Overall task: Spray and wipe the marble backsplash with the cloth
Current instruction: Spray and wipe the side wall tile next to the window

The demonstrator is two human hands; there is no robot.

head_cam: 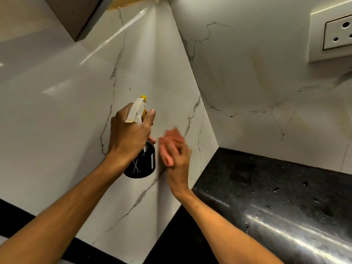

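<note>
Gripping spray bottle [140, 164] upright, left hand [129, 134]; nozzle [143, 97] toward backsplash [162, 73].

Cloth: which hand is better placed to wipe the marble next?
Right. The right hand holds the cloth at the marble; the left hand grips the spray bottle.

Home kitchen: marble backsplash [247, 73], dark stone counter [276, 187], wall socket [337, 33].

I count two hands of mine, the left hand [129, 134] and the right hand [178, 162]. One spray bottle [141, 166], one cloth [169, 141], one marble backsplash [57, 111], one counter [266, 187], one wall socket [339, 33], one cabinet [76, 16].
</note>
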